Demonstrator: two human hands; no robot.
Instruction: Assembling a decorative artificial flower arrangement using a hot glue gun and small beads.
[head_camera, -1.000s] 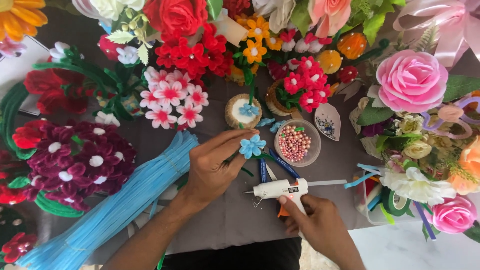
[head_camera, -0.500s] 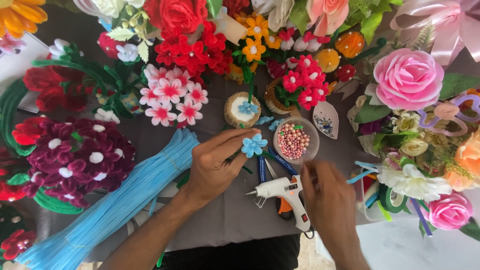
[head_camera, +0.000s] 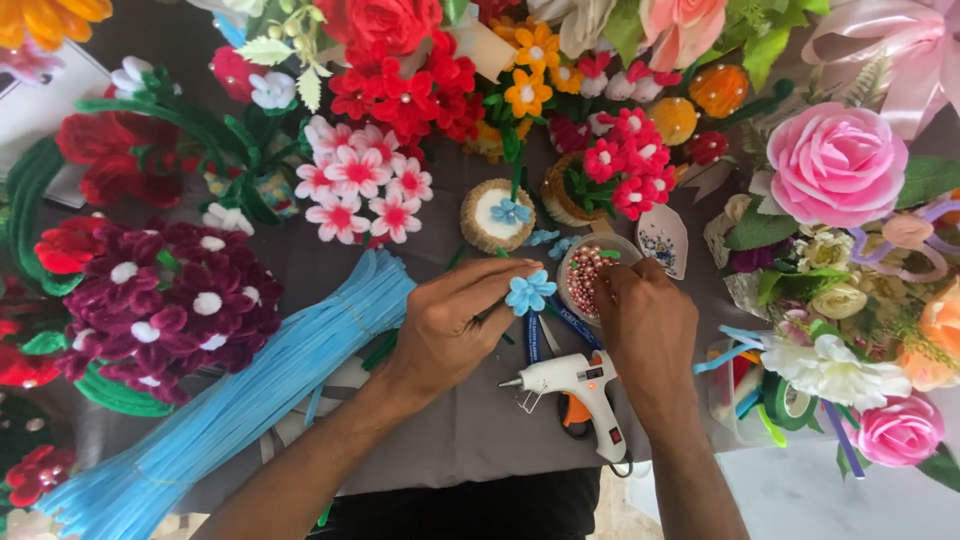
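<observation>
Left hand (head_camera: 450, 325) at frame centre: fingers curled, thumb and fingertips pinched on a small blue flower (head_camera: 529, 293), which sits at the fingertips, just left of the bead bowl (head_camera: 590, 278). Right hand (head_camera: 648, 335) right of centre: fingers bunched together, tips down over the bowl's near rim, touching or nearly touching the pink and white beads; can't tell if it has one pinched. Glue gun (head_camera: 580, 385) lies flat just below and between both hands, white body, orange trigger, nozzle pointing left; nobody holding it. Blue sticks (head_camera: 548, 333) lie between gun and bowl. Bundle of light blue pipe cleaners (head_camera: 250, 400) runs diagonally from lower left up toward the left wrist. Lower right: green tape roll (head_camera: 785, 400) in a clear box, beside white and pink flowers. Above the hands: round woven base (head_camera: 496, 215) with a blue flower on it, and a small patterned white dish (head_camera: 662, 240) right of the bowl. Left: maroon flower cluster (head_camera: 165, 300) with white centres. Upper centre: pink-white blossoms (head_camera: 360, 195), red ones above. Upper right: big pink rose (head_camera: 835, 165). Surface is a grey cloth (head_camera: 450, 440), ringed by handmade flowers on all far sides; white floor shows at lower right.
</observation>
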